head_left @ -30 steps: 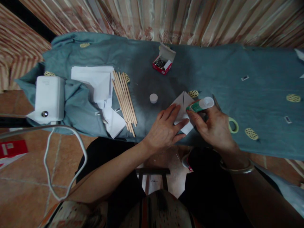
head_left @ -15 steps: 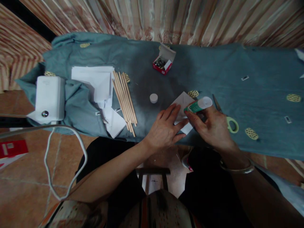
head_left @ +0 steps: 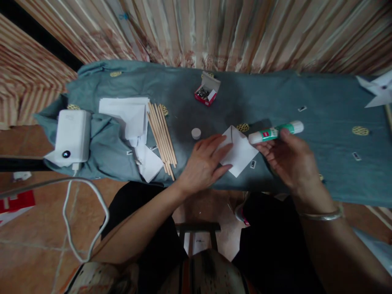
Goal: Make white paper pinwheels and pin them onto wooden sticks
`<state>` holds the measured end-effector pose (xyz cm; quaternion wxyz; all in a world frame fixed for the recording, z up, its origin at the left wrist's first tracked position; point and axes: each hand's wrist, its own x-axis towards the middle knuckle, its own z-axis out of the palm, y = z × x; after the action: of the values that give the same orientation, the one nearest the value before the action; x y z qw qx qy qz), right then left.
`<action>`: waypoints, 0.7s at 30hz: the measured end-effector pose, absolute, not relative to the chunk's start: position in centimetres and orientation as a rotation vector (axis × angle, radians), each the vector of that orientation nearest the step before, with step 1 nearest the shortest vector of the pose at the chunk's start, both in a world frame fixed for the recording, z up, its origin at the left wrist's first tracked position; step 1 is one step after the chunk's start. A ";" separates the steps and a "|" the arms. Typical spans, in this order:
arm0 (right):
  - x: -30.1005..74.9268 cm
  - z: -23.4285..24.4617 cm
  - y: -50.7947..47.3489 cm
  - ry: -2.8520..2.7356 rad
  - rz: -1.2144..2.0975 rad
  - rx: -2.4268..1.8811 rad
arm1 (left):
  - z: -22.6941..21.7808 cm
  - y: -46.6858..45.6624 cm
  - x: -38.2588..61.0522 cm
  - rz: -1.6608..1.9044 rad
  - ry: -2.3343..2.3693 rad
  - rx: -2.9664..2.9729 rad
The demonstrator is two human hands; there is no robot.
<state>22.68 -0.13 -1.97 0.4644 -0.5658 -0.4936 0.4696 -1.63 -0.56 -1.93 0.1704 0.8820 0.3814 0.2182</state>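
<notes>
Blue-grey cloth covers the worktop [head_left: 306,90]. A folded white paper square [head_left: 241,153] lies near its front edge, pinned by the left hand [head_left: 203,163], whose fingers are spread flat. At the paper's 2 o'clock, the right hand [head_left: 290,161] has its fingers closed on a green-and-white glue stick [head_left: 274,133]. The round cap [head_left: 196,133] is at 9 o'clock.

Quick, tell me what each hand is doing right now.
Left hand: open, fingers flat on the folded white paper.
Right hand: closed, holding the glue stick.

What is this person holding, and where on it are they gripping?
The right hand grips a glue stick around its middle, thumb on top. The left hand presses flat on the folded white paper.
</notes>
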 end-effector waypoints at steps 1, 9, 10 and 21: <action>22.8 -2.1 0.0 -1.213 1.175 -1.366 | -1.7 0.0 -2.2 0.679 1.166 2.483; 21.6 -1.6 -0.3 -0.693 1.346 -1.275 | -2.6 4.0 -5.7 0.847 1.499 2.238; 21.4 -1.3 -0.3 -0.656 1.362 -1.259 | -2.7 4.1 -5.7 0.842 1.484 2.193; 19.2 -0.7 -0.7 -0.477 1.573 -1.150 | -2.0 2.8 -3.2 1.011 1.065 0.991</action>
<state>19.22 -0.70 -0.67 0.5379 -0.4832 -0.2004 0.6611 -3.21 2.75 -2.00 0.6328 0.4331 0.4654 0.4422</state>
